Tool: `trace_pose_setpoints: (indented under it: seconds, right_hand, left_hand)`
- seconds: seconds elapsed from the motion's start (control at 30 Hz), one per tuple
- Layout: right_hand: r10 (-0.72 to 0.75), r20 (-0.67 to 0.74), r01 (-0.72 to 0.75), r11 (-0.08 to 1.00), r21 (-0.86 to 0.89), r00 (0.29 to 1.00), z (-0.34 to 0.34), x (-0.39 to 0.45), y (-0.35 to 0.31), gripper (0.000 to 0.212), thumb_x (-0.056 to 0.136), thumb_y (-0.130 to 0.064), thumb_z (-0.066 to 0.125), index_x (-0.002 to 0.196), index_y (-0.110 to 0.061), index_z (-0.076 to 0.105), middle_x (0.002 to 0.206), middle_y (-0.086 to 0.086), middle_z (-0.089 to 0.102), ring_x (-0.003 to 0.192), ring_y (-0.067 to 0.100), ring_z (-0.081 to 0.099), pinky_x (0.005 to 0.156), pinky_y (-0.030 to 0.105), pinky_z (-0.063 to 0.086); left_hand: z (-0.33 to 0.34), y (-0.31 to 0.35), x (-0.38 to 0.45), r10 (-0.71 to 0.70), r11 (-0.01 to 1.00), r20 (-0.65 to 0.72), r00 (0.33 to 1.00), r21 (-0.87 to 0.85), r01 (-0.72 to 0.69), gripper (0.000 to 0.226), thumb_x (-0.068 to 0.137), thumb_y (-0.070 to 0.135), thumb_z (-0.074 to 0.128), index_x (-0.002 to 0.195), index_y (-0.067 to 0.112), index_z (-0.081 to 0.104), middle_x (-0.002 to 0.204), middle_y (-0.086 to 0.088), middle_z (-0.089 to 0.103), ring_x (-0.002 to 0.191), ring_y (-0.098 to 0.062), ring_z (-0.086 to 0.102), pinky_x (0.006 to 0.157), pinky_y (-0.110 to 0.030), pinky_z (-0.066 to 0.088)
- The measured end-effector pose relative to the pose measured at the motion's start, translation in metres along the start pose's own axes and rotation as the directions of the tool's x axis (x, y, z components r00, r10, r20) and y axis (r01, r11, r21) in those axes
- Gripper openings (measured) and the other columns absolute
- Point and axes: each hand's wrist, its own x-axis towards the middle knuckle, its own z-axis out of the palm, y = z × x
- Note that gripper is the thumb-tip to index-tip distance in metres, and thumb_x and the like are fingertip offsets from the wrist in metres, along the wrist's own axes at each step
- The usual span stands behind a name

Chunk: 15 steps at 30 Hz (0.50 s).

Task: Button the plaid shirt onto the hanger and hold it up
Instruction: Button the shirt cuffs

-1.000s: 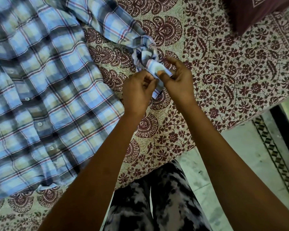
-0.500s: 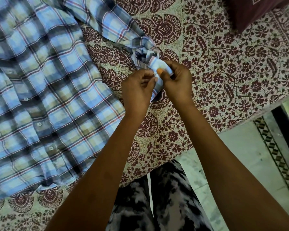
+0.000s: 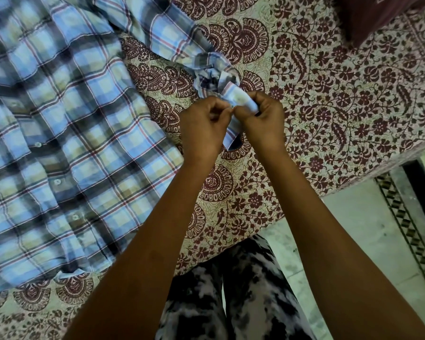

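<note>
A blue, yellow and white plaid shirt point(image 3: 59, 143) lies spread on the bed at the left, its button placket running down the front. One sleeve stretches to the right and ends in a bunched cuff point(image 3: 241, 99). My left hand point(image 3: 204, 128) and my right hand point(image 3: 263, 121) are side by side, fingertips meeting, both pinching that cuff. The cuff's lower edge hangs between my wrists. No hanger shows in the view.
The bed carries a cream sheet with maroon floral and paisley print point(image 3: 353, 94). A dark maroon pillow point(image 3: 368, 15) sits at the top right. The bed edge runs diagonally at the right, with pale tiled floor point(image 3: 368, 236) below. My patterned trouser legs point(image 3: 231, 303) stand against the bed.
Both hands have closed tighter on the cuff and their fingertips have come together. The sleeve and the shirt body lie as before.
</note>
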Motion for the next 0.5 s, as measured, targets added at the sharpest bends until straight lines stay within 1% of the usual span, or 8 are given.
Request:
trace_pose_setpoints:
  seconds: [0.1, 0.17, 0.27, 0.37, 0.4, 0.43, 0.47, 0.5]
  right_hand:
    - [0.055, 0.065, -0.064, 0.989, 0.136, 0.996, -0.005, 0.000, 0.000, 0.008, 0.081, -0.005, 0.063, 0.087, -0.005, 0.067, 0.070, 0.005, 0.066, 0.065, 0.017, 0.058, 0.062, 0.033, 0.052]
    - [0.183, 0.106, -0.204, 0.943, 0.261, 0.978, -0.007, 0.002, 0.002, 0.008, 0.084, -0.002, 0.061, 0.084, -0.007, 0.067, 0.065, 0.000, 0.068, 0.060, 0.013, 0.060, 0.058, 0.026, 0.053]
    - [0.365, 0.175, -0.405, 0.843, 0.354, 0.914, -0.007, 0.006, 0.006, 0.009, 0.084, -0.001, 0.061, 0.080, -0.007, 0.066, 0.059, -0.004, 0.069, 0.058, 0.011, 0.062, 0.059, 0.022, 0.055]
    - [0.422, 0.229, -0.480, 0.797, 0.368, 0.877, -0.007, 0.009, 0.008, 0.011, 0.086, 0.000, 0.057, 0.079, -0.008, 0.064, 0.062, -0.001, 0.068, 0.059, 0.012, 0.061, 0.058, 0.022, 0.055]
    - [0.438, 0.253, -0.505, 0.774, 0.383, 0.863, -0.007, 0.009, 0.008, 0.011, 0.086, -0.001, 0.056, 0.080, -0.008, 0.063, 0.066, 0.001, 0.067, 0.061, 0.012, 0.061, 0.058, 0.021, 0.054]
    - [0.450, 0.274, -0.526, 0.751, 0.399, 0.850, -0.007, 0.009, 0.008, 0.011, 0.087, -0.001, 0.056, 0.080, -0.008, 0.062, 0.069, 0.002, 0.066, 0.061, 0.012, 0.060, 0.057, 0.021, 0.054]
    - [0.455, 0.290, -0.539, 0.731, 0.418, 0.842, -0.006, 0.009, 0.008, 0.012, 0.087, -0.002, 0.055, 0.079, -0.008, 0.061, 0.068, 0.003, 0.065, 0.061, 0.012, 0.060, 0.056, 0.020, 0.054]
    - [0.454, 0.297, -0.543, 0.717, 0.438, 0.840, -0.006, 0.009, 0.007, 0.014, 0.088, -0.001, 0.053, 0.078, -0.008, 0.060, 0.066, 0.003, 0.064, 0.060, 0.012, 0.060, 0.056, 0.020, 0.053]
  left_hand:
    - [0.002, -0.003, 0.004, 0.049, 0.996, 0.001, 0.999, 0.078, -0.049, 0.008, 0.081, 0.012, 0.065, 0.083, 0.006, 0.068, 0.080, -0.006, 0.071, 0.066, -0.014, 0.064, 0.066, -0.031, 0.056]
    - [0.003, -0.008, 0.003, 0.145, 0.975, 0.036, 0.989, 0.166, -0.149, 0.008, 0.081, 0.014, 0.062, 0.083, 0.006, 0.066, 0.080, -0.007, 0.069, 0.065, -0.018, 0.063, 0.061, -0.037, 0.055]
    - [0.003, -0.017, 0.002, 0.325, 0.883, 0.100, 0.941, 0.323, -0.339, 0.014, 0.081, 0.019, 0.054, 0.081, 0.007, 0.062, 0.080, -0.009, 0.066, 0.060, -0.023, 0.061, 0.052, -0.031, 0.050]
    - [0.000, -0.022, 0.003, 0.499, 0.745, 0.176, 0.849, 0.413, -0.524, 0.015, 0.080, 0.018, 0.052, 0.078, 0.006, 0.061, 0.076, -0.009, 0.064, 0.055, -0.024, 0.059, 0.048, -0.027, 0.045]
    - [-0.001, -0.021, 0.004, 0.527, 0.728, 0.180, 0.831, 0.409, -0.550, 0.014, 0.079, 0.017, 0.053, 0.077, 0.006, 0.061, 0.074, -0.009, 0.063, 0.055, -0.023, 0.058, 0.048, -0.028, 0.046]
    - [-0.001, -0.021, 0.005, 0.519, 0.753, 0.162, 0.839, 0.377, -0.539, 0.013, 0.078, 0.017, 0.054, 0.076, 0.006, 0.061, 0.074, -0.009, 0.063, 0.055, -0.021, 0.057, 0.049, -0.027, 0.046]
    - [0.000, -0.018, 0.005, 0.464, 0.822, 0.127, 0.877, 0.307, -0.480, 0.013, 0.077, 0.018, 0.054, 0.075, 0.006, 0.060, 0.073, -0.006, 0.062, 0.056, -0.018, 0.056, 0.051, -0.026, 0.045]
    - [0.001, -0.014, 0.005, 0.357, 0.909, 0.086, 0.930, 0.197, -0.367, 0.013, 0.076, 0.019, 0.055, 0.075, 0.008, 0.060, 0.072, -0.002, 0.062, 0.058, -0.012, 0.055, 0.053, -0.023, 0.043]
